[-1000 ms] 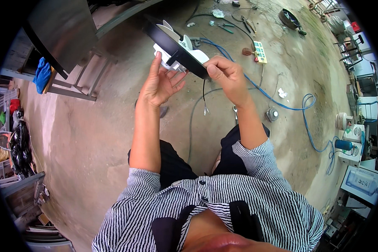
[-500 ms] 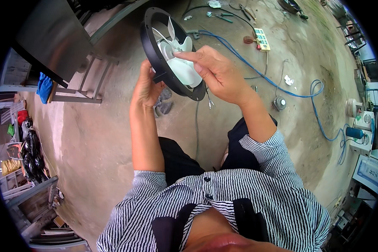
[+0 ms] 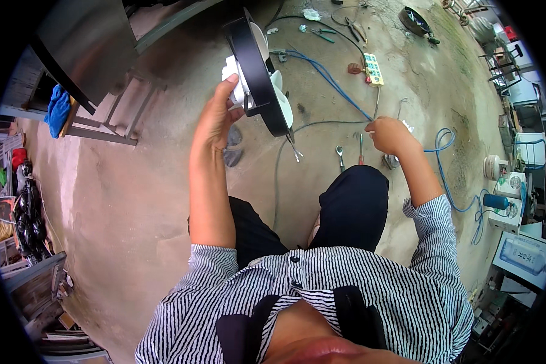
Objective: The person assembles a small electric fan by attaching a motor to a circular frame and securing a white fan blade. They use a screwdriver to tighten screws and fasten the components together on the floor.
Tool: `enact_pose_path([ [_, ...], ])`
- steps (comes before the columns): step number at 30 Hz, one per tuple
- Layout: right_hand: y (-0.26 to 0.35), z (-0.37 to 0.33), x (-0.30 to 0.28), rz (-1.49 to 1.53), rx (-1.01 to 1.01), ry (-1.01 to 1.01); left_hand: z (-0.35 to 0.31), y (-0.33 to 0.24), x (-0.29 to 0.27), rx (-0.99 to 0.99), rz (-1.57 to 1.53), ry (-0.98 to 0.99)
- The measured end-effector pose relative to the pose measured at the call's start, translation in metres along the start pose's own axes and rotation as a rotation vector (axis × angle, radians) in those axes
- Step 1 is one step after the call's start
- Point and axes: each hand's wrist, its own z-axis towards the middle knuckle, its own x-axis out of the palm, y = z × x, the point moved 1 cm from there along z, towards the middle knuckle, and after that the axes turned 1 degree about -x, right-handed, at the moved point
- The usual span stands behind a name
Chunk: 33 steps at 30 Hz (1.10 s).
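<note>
A fan with a black round frame and white blades is held up by my left hand. My fingers and thumb close around the white motor housing at its back; the ring is seen nearly edge-on. Loose wire ends dangle below it. My right hand is away from the fan, over the floor, with its fingers curled and nothing visible in them. On the floor near it lie a ratchet wrench, a screwdriver and a small metal motor, partly covered by my hand.
A power strip, a blue hose and pliers lie on the floor ahead. Farther right is another black ring. A metal stand with a blue cloth is at the left.
My right hand has left the fan's hub and moved right, over the floor. The fan has turned in my left hand so its back and side now show.
</note>
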Motion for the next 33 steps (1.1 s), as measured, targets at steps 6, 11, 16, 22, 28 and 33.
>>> enact_pose_path([
  [6,0.028,-0.007,-0.022,0.322,-0.232,-0.232,0.002,-0.005,0.002,-0.003,0.017,-0.001],
  [11,0.052,-0.004,-0.034,0.404,-0.339,-0.375,0.0,-0.007,0.004,-0.002,0.123,0.018],
  [16,0.065,-0.008,-0.022,0.511,-0.212,-0.151,0.007,-0.002,0.009,0.063,-0.003,-0.034],
  [22,0.067,-0.006,-0.001,0.765,-0.109,-0.156,0.017,0.001,0.01,0.117,-0.109,-0.048],
  [28,0.118,0.045,-0.042,0.796,-0.156,-0.287,0.006,-0.006,0.011,0.005,-0.318,0.215],
  [33,0.125,0.11,-0.035,1.129,-0.316,-0.28,-0.01,-0.021,0.017,-0.042,-0.632,0.584],
])
